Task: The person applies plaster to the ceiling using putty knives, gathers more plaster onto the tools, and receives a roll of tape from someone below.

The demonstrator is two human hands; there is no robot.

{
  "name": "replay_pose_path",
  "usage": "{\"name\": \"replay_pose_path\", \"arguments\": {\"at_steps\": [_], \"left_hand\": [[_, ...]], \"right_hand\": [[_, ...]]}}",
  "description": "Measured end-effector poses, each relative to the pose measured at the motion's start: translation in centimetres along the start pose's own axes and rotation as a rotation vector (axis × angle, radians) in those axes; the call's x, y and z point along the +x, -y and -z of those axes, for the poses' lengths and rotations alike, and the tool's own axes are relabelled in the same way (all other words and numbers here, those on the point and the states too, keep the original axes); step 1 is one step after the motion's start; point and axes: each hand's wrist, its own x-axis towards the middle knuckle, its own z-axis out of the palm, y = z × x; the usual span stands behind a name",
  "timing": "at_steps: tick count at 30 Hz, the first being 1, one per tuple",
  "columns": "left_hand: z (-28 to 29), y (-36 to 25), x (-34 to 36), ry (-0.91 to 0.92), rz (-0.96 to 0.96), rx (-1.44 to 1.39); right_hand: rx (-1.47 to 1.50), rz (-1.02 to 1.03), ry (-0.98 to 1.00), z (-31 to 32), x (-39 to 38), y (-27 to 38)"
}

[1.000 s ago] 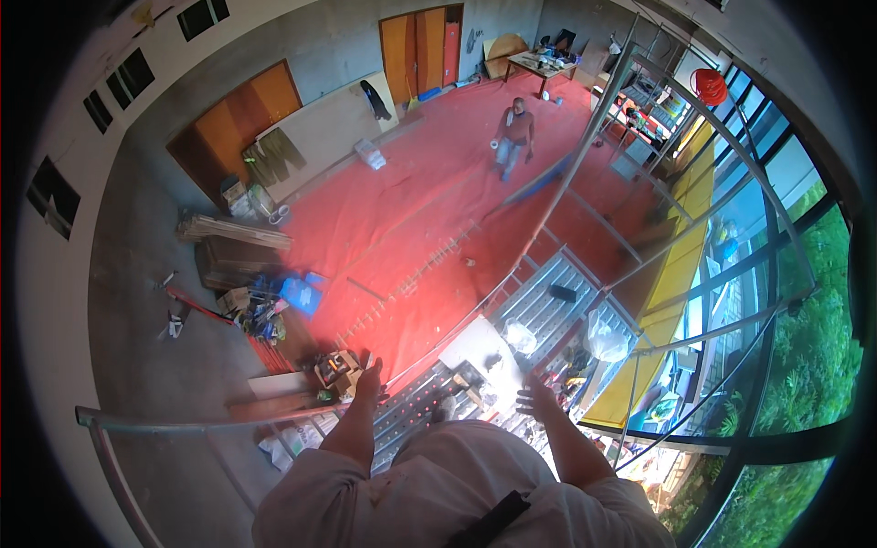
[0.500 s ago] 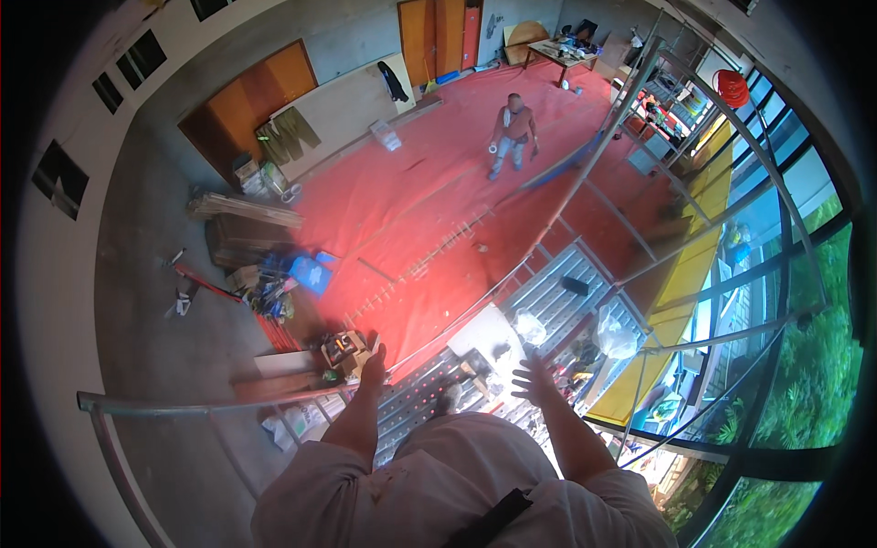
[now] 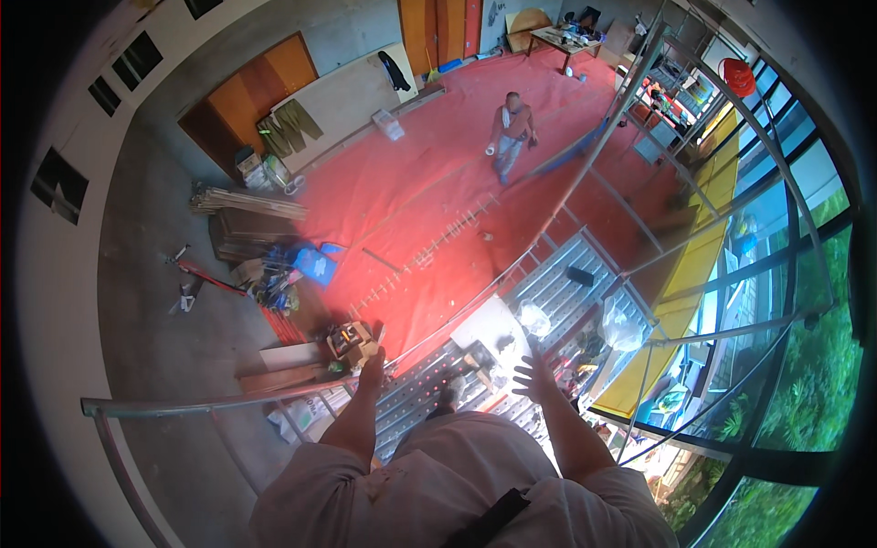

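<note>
My right hand (image 3: 533, 376) is open, its fingers spread, above the brightly lit part of a perforated metal scaffold deck (image 3: 422, 395). It holds nothing. My left hand (image 3: 372, 361) is raised at the deck's left side and seen nearly edge-on. Its fingers point up and away, with nothing visible in them. Just beyond my right hand lies a white board (image 3: 487, 331) with small items on it. Clear plastic bags (image 3: 623, 326) sit farther right on the deck. A dark block (image 3: 579, 275) rests at its far end.
Scaffold rails (image 3: 219, 404) run along the platform's edge, high above a red-covered floor (image 3: 411, 219). Another person (image 3: 513, 128) stands down there, holding something white. A cardboard box of tools (image 3: 352, 342) and a blue bin (image 3: 315, 265) are at left. Windows (image 3: 776, 283) line the right.
The person below has stepped slightly, with the legs in a new position. My right hand has dropped a little and turned; my left hand has turned more edge-on. The view has shifted slightly.
</note>
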Motion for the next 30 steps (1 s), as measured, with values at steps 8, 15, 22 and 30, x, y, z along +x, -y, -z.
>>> {"name": "replay_pose_path", "arguments": {"at_steps": [8, 15, 22, 30], "left_hand": [[-2.0, 2.0, 2.1, 0.074, -0.101, 0.145], [-12.6, -2.3, 4.5, 0.170, -0.241, 0.389], [-38.8, -13.4, 1.4, 0.449, -0.535, -0.092], [-45.0, 9.8, -4.4, 0.350, -0.991, 0.510]], "right_hand": [[0.098, 0.040, -0.064, 1.3, -0.6, 0.4], [0.239, 0.253, 0.084, 2.4, 0.5, 7.3], [0.565, 0.581, 0.033, 8.1, 4.8, 19.1], [0.152, 0.618, -0.095, 14.4, 13.0, -1.3]]}}
